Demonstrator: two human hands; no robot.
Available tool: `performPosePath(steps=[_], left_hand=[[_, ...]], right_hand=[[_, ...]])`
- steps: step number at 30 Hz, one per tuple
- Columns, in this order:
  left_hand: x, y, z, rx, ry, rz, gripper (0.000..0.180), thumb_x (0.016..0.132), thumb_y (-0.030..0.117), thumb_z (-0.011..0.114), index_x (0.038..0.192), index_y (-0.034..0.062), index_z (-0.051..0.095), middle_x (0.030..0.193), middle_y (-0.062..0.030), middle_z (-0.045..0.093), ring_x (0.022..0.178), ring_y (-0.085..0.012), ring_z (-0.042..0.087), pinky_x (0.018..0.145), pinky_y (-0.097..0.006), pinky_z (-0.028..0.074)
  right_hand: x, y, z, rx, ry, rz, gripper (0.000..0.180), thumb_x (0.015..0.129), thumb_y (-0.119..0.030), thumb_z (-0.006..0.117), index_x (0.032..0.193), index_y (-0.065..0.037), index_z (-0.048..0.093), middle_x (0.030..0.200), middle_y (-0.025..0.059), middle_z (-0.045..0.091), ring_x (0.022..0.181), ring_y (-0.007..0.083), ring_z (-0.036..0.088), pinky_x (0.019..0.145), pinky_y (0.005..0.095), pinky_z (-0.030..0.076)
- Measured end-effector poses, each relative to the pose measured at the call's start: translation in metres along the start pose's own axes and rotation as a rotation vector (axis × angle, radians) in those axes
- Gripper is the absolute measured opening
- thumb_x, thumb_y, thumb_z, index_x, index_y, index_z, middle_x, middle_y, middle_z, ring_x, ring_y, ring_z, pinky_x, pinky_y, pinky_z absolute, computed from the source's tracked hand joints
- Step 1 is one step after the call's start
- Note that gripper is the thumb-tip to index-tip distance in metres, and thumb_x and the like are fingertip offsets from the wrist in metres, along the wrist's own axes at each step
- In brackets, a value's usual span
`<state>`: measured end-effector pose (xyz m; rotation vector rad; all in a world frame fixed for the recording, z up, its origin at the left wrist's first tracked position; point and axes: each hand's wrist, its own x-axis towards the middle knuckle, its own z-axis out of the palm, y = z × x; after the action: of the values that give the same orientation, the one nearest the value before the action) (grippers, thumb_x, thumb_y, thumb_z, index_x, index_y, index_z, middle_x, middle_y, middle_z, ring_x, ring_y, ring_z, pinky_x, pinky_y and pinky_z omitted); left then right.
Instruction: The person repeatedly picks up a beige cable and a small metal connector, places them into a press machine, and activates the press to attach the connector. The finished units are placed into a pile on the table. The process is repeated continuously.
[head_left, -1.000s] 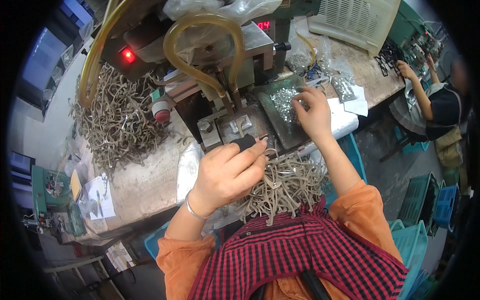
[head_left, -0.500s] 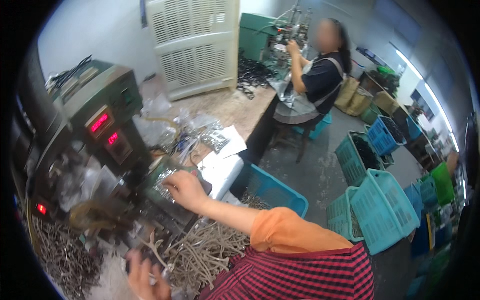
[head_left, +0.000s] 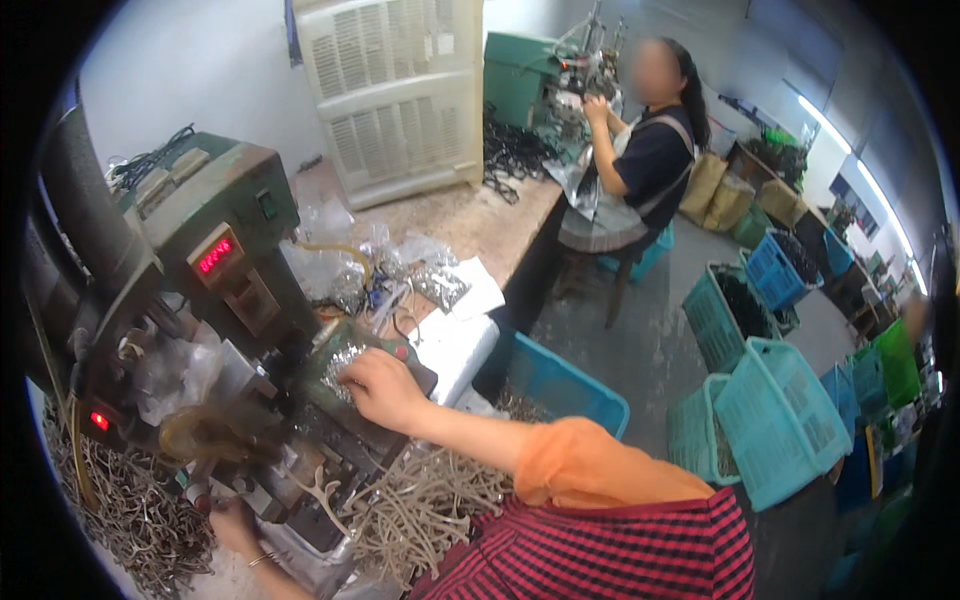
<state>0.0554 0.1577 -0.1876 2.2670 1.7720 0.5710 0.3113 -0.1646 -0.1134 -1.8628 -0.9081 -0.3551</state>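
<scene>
My right hand (head_left: 385, 390) lies palm down on a dark tray of small shiny metal parts (head_left: 338, 362), fingertips curled into the parts; whether it grips any is hidden. My left hand (head_left: 235, 525), with a thin bracelet at the wrist, sits low at the frame's bottom left. It is tucked against the front of the machine's jig (head_left: 300, 470) and its fingers are mostly hidden. A heap of pale cord pieces (head_left: 425, 510) lies between my arms, and one forked piece sits on the jig.
A green bench machine (head_left: 215, 230) with red displays stands left, with tangled cords (head_left: 130, 510) below it. Clear bags (head_left: 420, 280) lie on the worktop. Blue and teal baskets (head_left: 775, 415) stand on the floor right. A seated co-worker (head_left: 650, 150) works at the back bench.
The view has swung from the machine toward the room on the right. My right hand stays on the parts tray. My left hand has dropped toward the picture's lower left edge.
</scene>
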Motion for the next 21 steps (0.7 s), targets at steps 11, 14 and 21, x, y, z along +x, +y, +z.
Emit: performPosePath(steps=[11, 14, 21], left_hand=[[-0.020, -0.038, -0.063, -1.130, -0.501, -0.164, 0.015, 0.099, 0.020, 0.060, 0.090, 0.0084, 0.058, 0.081, -0.0025, 0.058, 0.069, -0.0175, 0.062, 0.063, -0.032, 0.055], [-0.037, -0.039, -0.058, -1.128, -0.283, -0.021, 0.011, 0.097, 0.017, 0.065, 0.103, 0.0124, 0.058, 0.098, -0.0019, 0.061, 0.086, -0.0162, 0.063, 0.077, -0.034, 0.058], [-0.111, 0.075, -0.164, -1.793, -0.042, 0.510, 0.012, 0.098, 0.000, 0.060, 0.109, 0.0009, 0.055, 0.108, -0.0143, 0.065, 0.096, -0.0238, 0.068, 0.078, -0.039, 0.061]], right_hand=[[0.020, -0.085, -0.016, 0.416, -0.244, -0.009, 0.037, 0.080, -0.009, 0.069, 0.116, -0.005, 0.065, 0.098, 0.0150, 0.067, 0.098, 0.0351, 0.065, 0.090, 0.0443, 0.051], [0.037, -0.093, 0.020, 0.494, -0.246, -0.001, 0.053, 0.077, -0.008, 0.071, 0.129, -0.002, 0.059, 0.099, 0.0153, 0.064, 0.100, 0.0316, 0.067, 0.091, 0.0428, 0.053], [0.020, -0.105, 0.018, 0.795, -0.351, 0.289, 0.068, 0.084, 0.003, 0.071, 0.144, 0.006, 0.042, 0.098, 0.0099, 0.068, 0.096, 0.0163, 0.065, 0.091, 0.0298, 0.051]])
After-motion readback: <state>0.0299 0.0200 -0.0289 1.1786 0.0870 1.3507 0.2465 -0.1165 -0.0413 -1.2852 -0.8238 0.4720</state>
